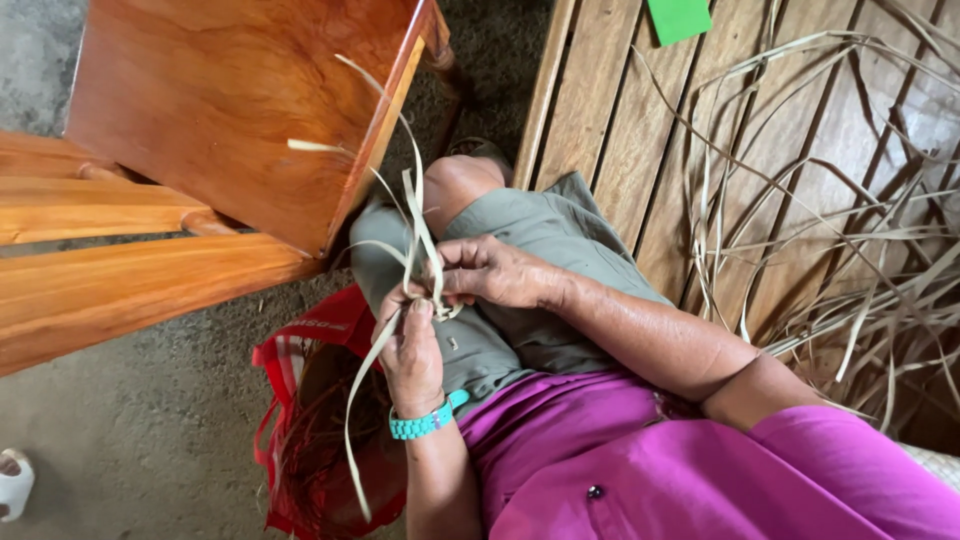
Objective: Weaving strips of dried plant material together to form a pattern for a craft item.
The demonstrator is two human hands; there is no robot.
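Pale dried leaf strips (418, 215) meet in a small knot in front of my lap. My left hand (411, 350), with a turquoise bracelet on its wrist, pinches the strips from below, and one long strip hangs down from it toward the floor. My right hand (495, 270) grips the same bundle from the right side, fingers closed on it. Loose ends of the strips stick up and fan out above both hands. My knees in grey-green shorts (520, 240) lie just under the hands.
A polished wooden chair (230, 110) stands at the upper left. A red bag (300, 440) sits on the concrete floor below my hands. To the right a slatted wooden platform (610, 110) holds a heap of loose dried strips (850, 250) and a green card (678, 18).
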